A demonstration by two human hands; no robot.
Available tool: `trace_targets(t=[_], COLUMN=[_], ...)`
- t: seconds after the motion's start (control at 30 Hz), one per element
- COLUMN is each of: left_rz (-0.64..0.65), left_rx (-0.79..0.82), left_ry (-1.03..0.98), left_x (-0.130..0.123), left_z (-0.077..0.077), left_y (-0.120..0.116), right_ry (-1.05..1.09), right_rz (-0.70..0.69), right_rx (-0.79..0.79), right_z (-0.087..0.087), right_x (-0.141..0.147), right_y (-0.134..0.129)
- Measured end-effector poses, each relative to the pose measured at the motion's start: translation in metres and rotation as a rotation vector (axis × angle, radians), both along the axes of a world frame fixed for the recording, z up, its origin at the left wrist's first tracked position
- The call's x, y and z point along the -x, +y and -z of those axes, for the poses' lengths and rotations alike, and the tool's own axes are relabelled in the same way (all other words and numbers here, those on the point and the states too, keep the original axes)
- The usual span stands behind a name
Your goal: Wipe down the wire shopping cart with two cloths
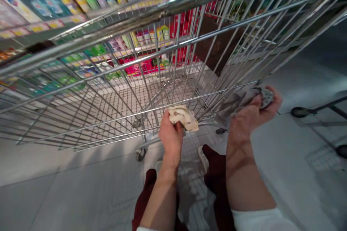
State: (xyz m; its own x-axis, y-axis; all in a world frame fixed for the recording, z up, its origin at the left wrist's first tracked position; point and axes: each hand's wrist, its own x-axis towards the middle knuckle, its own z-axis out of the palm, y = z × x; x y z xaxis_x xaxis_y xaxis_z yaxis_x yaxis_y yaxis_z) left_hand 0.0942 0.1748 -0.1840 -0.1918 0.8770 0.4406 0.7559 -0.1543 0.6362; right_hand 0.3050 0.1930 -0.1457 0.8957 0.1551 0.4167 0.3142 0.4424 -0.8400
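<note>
So, left hand [170,139] clutching one cream rag [184,118]; right hand [251,119] one grey rag [241,103]; one shopping cart [116,97] just ahead

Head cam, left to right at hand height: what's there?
Wire shopping cart basket → left hand → cream cloth → right hand with grey cloth → black wheel
</note>
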Motion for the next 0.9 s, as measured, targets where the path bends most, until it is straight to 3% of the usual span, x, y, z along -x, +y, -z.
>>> trace_targets(t=[0.1, 0.17, 0.27, 0.4, 0.63, 0.9], left_rz=[0.040, 0.056, 0.062, 0.075, 0.064, 0.071], left_rx=[0.057, 0.081, 0.074, 0.049, 0.063, 0.027], left_ry=[0.026, 0.019, -0.006, -0.026, -0.059, -0.148], left_x=[-0.001, -0.004, -0.007, -0.007, -0.006, 0.003], left_z=[0.001, 0.000, -0.001, 0.000, 0.001, 0.004], left_y=[0.001, 0.002, 0.004, 0.006, 0.007, 0.001], right_ry=[-0.180, -0.260, -0.334, -0.318, -0.041, 0.051], right_rz=[0.075, -0.028, -0.192, -0.211, -0.322, -0.502], right_rx=[-0.100, -0.057, 0.077, 0.126, 0.340, 0.375], right_z=[-0.011, -0.011, -0.002, 0.018, 0.040, 0.027], right_x=[0.025, 0.047, 0.080, 0.108, 0.123, 0.118], right_y=[-0.007, -0.009, -0.005, 0.001, 0.002, 0.005])
